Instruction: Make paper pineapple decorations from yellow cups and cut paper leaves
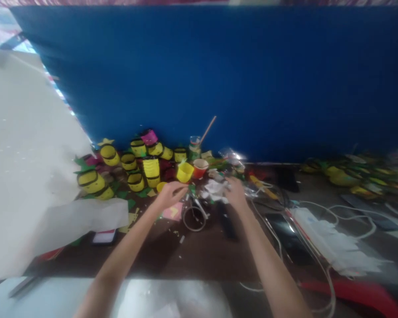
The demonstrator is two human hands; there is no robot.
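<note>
My left hand (172, 195) reaches in over the middle of the dark table, its fingers stretched to the right with a gap under them and nothing visible in them. Just behind it stand a yellow cup (185, 172) and a red paper cup (200, 169). My right hand (235, 192) is at the right edge of some crumpled white paper (215, 189), blurred, with fingers apart; whether it touches the paper I cannot tell. Between my forearms lie a roll of tape or similar ring (194, 219), a white pen-like stick (200, 206) and a pink piece of paper (173, 212).
Several yellow ring-shaped pieces with black rims (109, 155) crowd the back left. A glass jar (195, 148) holds a thin stick. On the right are a white power strip (331, 243), loose cables, a dark phone (290, 236) and a yellow-handled cutter (263, 187). A blue panel (219, 79) rises behind.
</note>
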